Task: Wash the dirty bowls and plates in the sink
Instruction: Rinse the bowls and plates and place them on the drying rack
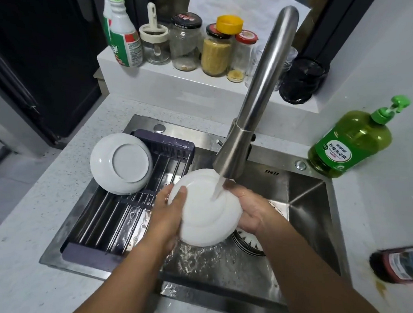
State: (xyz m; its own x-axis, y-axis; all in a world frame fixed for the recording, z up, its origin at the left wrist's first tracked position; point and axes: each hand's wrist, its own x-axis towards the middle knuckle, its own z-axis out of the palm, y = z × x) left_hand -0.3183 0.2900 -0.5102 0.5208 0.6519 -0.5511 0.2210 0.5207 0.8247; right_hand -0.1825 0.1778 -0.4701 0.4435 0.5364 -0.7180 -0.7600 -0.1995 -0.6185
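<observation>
Rinsing bowl (pixel 204 209) under tap (pixel 248 125) — both hands gripping.
Holding underside up btwn L hand (pixel 170 209) & R hand (pixel 248 209), rack (pixel 125 207) lying nearer L.

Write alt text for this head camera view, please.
Two hands hold a white plate under water running from a steel faucet over a sink. Another white dish rests upside down on a drying rack at left.

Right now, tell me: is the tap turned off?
No, water streams from the faucet onto the white bowl held over the sink.
</observation>
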